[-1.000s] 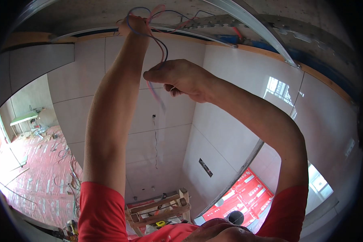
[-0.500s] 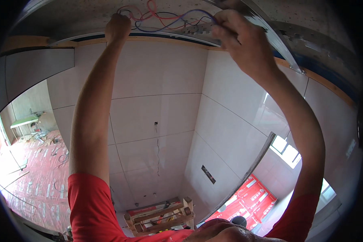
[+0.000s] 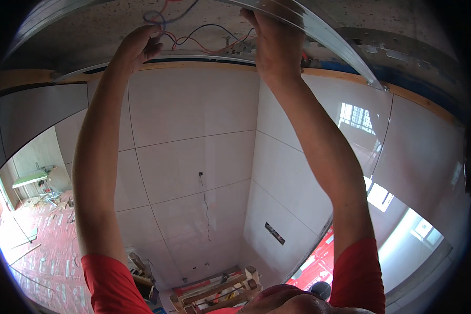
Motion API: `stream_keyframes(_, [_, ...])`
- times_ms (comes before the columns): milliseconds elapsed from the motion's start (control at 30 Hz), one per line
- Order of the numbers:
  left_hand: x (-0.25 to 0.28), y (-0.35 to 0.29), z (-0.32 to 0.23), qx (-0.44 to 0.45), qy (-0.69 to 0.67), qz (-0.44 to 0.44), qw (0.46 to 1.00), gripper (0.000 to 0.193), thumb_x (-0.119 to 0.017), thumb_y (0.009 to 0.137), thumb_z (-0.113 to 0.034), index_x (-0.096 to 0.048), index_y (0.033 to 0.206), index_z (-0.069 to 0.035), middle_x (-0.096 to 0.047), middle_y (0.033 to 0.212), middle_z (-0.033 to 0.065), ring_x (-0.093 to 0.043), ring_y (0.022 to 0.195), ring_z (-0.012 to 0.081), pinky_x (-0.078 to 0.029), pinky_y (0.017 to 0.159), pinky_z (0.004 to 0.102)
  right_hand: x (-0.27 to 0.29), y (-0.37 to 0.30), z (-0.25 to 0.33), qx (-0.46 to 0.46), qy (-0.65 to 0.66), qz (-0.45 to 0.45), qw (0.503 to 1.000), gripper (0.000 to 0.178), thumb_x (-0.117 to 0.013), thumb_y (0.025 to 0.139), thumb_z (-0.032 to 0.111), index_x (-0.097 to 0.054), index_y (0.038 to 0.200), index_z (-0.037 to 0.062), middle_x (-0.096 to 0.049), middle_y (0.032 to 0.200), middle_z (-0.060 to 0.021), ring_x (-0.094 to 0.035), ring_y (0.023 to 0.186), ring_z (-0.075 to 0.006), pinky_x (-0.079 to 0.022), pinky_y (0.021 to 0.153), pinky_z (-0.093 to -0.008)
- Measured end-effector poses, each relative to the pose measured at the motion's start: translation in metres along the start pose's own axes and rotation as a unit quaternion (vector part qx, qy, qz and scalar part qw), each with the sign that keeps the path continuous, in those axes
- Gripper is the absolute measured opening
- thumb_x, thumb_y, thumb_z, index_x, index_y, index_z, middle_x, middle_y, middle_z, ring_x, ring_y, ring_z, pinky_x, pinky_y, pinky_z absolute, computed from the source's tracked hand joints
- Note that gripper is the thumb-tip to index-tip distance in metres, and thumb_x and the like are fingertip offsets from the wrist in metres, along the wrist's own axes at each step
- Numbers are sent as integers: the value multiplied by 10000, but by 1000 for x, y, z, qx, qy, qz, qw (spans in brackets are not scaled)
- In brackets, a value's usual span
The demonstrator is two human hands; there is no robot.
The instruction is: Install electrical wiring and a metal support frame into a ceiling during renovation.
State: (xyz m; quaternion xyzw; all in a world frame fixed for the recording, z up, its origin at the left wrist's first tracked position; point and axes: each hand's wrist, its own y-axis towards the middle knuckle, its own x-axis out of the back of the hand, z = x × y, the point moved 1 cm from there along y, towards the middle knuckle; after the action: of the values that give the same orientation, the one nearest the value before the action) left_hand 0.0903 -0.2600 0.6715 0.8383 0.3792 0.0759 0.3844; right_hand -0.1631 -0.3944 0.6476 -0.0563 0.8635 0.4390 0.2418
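Thin red and blue electrical wires (image 3: 206, 27) hang in loose loops under the ceiling at the top of the view. My left hand (image 3: 138, 44) is raised at the upper left, fingers curled and closed around the wires where they coil. Higher up on the right, my right hand (image 3: 280, 44) reaches past a shiny metal ceiling channel (image 3: 332, 36). The channel and the picture's edge cover most of its fingers, so what it holds cannot be made out. One wire end runs toward its wrist side.
A perforated metal strip (image 3: 238, 48) sits between the hands. Light wall panels (image 3: 193, 104) meet in a corner ahead, with a wooden strip (image 3: 204, 65) along their top. Below stands a wooden trestle (image 3: 214, 293). A green-topped table (image 3: 31, 179) is at far left.
My right hand has moved up and left, behind the channel, away from the wires' right end. My left hand has shifted slightly left and down. Some wire now loops upward above it.
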Motion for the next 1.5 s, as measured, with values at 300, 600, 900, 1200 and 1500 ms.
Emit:
stream_keyframes(300, [-25, -24, -15, -143, 102, -19, 984, 265, -576, 874, -321, -643, 987, -91, -620, 856, -1, -576, 728, 99, -492, 727, 267, 6, -42, -27, -63, 17, -40, 997, 384, -560, 840, -5, -481, 1216, -12, -540, 1080, -268, -564, 924, -450, -502, 757, -472])
stream_keyframes(600, [-19, -10, -20, -135, 158, -12, 978, 287, -543, 889, -350, -645, 987, -100, -636, 856, 3, -588, 798, 98, -465, 747, 278, 68, -63, -53, 122, 30, 67, 990, 563, -580, 770, -20, -449, 1317, 2, -497, 1299, -235, -558, 1140, -349, -533, 890, -377])
stream_keyframes(900, [-6, -5, -17, -152, 124, -12, 981, 265, -529, 913, -294, -657, 1006, -82, -653, 870, 15, -621, 779, 121, -470, 723, 272, 139, 60, -50, 95, 69, 20, 993, 296, -601, 868, 147, -597, 1128, 6, -645, 990, -127, -624, 853, -231, -521, 717, -343])
stream_keyframes(1200, [-5, 12, -15, -162, 104, 39, 980, 271, -602, 888, -303, -667, 1032, -82, -680, 935, 27, -643, 835, 122, -496, 762, 269, 115, 120, -61, -259, 285, 622, 682, 227, -605, 883, 160, -690, 1070, 63, -683, 889, -103, -615, 763, -209, -499, 674, -339])
stream_keyframes(1500, [-8, 7, 2, -147, 9, 139, 979, 382, -550, 911, -291, -584, 1229, -82, -630, 1146, 60, -590, 1063, 152, -473, 853, 291, 121, 112, -40, -385, 68, 522, 758, 222, -637, 853, 145, -713, 1030, 36, -701, 943, -124, -644, 767, -213, -506, 690, -319])
